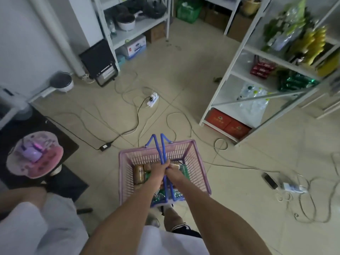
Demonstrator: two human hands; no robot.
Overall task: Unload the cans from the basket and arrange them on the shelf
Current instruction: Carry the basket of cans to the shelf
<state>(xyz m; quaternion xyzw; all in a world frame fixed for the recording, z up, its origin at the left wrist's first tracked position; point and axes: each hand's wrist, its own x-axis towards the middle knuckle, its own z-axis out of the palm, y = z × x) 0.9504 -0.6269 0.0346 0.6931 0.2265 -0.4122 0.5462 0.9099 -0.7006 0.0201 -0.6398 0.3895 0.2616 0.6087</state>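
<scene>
A pink plastic basket [127,162] hangs in front of me above the floor, held by its two blue handles [159,146]. My left hand [158,171] and my right hand [172,171] are both closed on the handles, side by side over the basket's middle. Inside lie gold cans [138,173] at the left and green cans [184,171] at the right and front, partly hidden by my arms. The white metal shelf [223,74] stands ahead to the right, with red cans [261,69] and green cans [294,81] on a middle level.
Cables [128,115] and a white power strip [153,100] lie across the tiled floor between me and the shelf. More cables and a phone [270,180] are at the right. A seated person in a pink hat [35,155] is at my left. Another shelf [128,32] stands at the back.
</scene>
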